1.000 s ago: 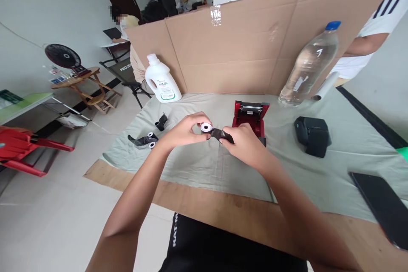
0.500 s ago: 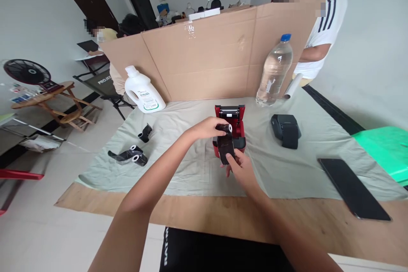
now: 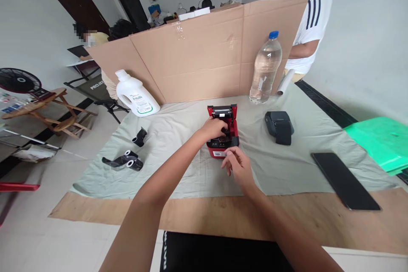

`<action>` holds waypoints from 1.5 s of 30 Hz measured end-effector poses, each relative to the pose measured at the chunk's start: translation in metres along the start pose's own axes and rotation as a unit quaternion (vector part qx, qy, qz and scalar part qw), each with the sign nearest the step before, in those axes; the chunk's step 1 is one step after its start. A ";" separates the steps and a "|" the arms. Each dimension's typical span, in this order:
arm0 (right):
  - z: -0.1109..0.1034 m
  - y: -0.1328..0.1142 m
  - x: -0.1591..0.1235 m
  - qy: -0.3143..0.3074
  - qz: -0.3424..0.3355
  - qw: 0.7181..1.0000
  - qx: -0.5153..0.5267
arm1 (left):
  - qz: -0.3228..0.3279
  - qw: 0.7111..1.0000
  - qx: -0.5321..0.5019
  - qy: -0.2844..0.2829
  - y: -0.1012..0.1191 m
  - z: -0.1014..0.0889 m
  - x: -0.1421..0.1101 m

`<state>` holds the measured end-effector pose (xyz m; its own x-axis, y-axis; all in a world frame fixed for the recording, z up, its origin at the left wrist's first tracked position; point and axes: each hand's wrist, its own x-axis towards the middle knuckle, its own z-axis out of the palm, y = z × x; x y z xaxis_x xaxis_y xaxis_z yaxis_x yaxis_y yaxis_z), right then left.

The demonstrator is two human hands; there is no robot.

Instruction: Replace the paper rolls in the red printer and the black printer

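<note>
Fingers of the left hand reach down inside the red-and-black device, their grip hidden, so a pinch cannot be told; the right hand is loosely curled, apparently empty, at its near right corner. Relation of note: the device's cavity lies directly under the left fingers, its length running near to far, its lid raised at the far end. Bare wood edges the near side; pale cloth bears black rolls at left; cardboard stands beyond; a person stands at far right.
</note>
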<state>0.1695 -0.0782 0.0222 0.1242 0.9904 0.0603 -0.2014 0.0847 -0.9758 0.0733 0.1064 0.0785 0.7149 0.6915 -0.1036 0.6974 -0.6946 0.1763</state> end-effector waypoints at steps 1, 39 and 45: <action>-0.001 -0.001 0.000 0.004 -0.006 1.000 -0.006 | -0.001 1.000 -0.002 0.000 0.001 -0.002 -0.002; -0.045 0.006 0.120 0.091 -0.135 0.976 -0.143 | 0.151 0.881 -0.037 0.448 0.019 0.103 -0.108; -0.046 0.032 0.113 0.070 -0.145 0.983 -0.084 | 0.143 0.881 -0.041 0.450 0.019 0.104 -0.109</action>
<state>0.2221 0.0317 -0.0116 0.2870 0.9015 0.3239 0.0240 0.3313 -0.9432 0.0144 -0.0030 -0.0089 0.5062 0.3941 0.7671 0.4639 -0.8743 0.1430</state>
